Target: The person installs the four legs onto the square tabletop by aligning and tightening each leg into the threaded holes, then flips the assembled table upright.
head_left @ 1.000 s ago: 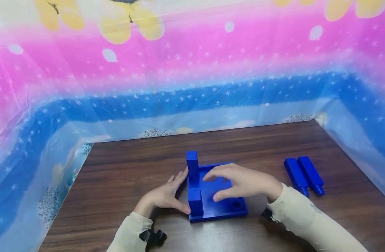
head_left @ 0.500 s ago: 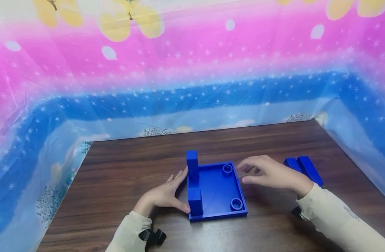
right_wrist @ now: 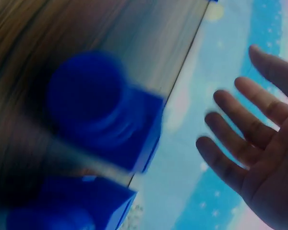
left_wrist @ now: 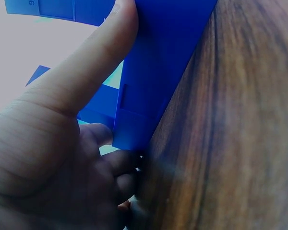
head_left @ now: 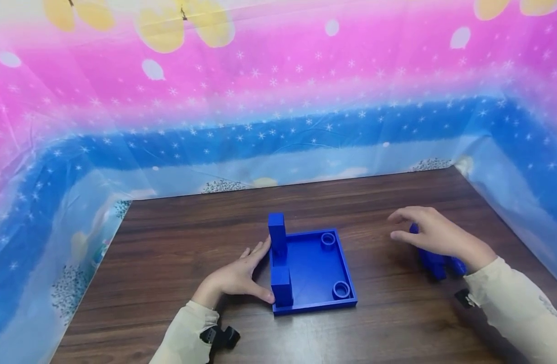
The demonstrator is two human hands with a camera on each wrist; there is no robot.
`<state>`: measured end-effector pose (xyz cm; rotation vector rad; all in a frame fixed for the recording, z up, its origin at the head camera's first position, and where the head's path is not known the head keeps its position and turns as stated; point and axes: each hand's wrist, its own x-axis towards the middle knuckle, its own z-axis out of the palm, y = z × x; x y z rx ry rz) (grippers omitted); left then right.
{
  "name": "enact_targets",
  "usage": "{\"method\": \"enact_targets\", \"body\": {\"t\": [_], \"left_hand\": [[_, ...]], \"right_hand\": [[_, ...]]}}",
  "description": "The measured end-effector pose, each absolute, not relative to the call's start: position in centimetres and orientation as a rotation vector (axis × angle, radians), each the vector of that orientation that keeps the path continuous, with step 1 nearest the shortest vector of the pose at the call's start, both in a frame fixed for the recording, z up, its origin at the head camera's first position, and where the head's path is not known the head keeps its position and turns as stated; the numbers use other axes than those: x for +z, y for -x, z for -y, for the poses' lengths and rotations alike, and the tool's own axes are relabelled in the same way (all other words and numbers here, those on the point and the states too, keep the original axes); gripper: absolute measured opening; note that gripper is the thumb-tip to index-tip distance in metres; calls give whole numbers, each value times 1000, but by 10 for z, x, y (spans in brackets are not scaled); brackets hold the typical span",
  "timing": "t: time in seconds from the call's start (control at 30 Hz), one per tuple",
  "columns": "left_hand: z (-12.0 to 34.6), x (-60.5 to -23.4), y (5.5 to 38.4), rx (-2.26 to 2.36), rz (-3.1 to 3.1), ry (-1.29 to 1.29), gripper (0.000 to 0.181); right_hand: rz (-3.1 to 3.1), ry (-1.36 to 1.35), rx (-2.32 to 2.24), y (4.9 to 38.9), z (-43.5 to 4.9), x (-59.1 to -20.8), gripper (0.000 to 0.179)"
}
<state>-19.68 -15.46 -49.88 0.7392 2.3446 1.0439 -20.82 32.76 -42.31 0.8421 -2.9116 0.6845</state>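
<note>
A shallow blue square tray point(head_left: 312, 275) lies on the table, two square posts point(head_left: 277, 232) standing upright along its left edge. Round sockets point(head_left: 341, 291) show in its two right corners. My left hand point(head_left: 232, 278) rests against the tray's left side, thumb at the near corner and straight fingers by the far post. In the left wrist view, the thumb presses the blue near post point(left_wrist: 158, 52). My right hand point(head_left: 444, 236) hovers over two loose posts, fingers loosely bent and holding nothing. The right wrist view shows a loose post's round threaded end point(right_wrist: 86, 96), blurred and apart from the fingers.
The brown wooden table point(head_left: 201, 217) is bounded at the back and sides by a pink and blue patterned cloth point(head_left: 278, 101). A black wrist device point(head_left: 221, 336) sits on the left sleeve.
My right hand has moved from above the tray rightward to the loose posts, uncovering the right-hand sockets and partly covering those posts. My left hand stays against the tray.
</note>
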Motion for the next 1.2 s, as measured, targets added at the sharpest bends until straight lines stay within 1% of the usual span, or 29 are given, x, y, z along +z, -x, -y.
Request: {"method": "enact_targets", "body": {"t": [0.13, 0.33, 0.47, 0.7, 1.03, 1.2], "left_hand": [[157, -511, 203, 1068, -2332, -717, 148], [159, -519, 206, 1077, -2319, -715, 149], [157, -512, 202, 1081, -2318, -701, 148], [153, -491, 193, 1059, -2331, -702, 147], [152, -479, 186, 1039, -2350, -671, 145], [153, -492, 191, 1055, -2344, -716, 143]], "right_hand": [[2925, -776, 568, 211, -340, -427, 35], [2962, -703, 561, 213, -356, -428, 36], [3017, -649, 520, 212, -360, -429, 40], [3182, -448, 363, 203, -354, -428, 53], [3199, -465, 411, 204, -343, -432, 53], [3188, -499, 529, 205, -343, -437, 55]]}}
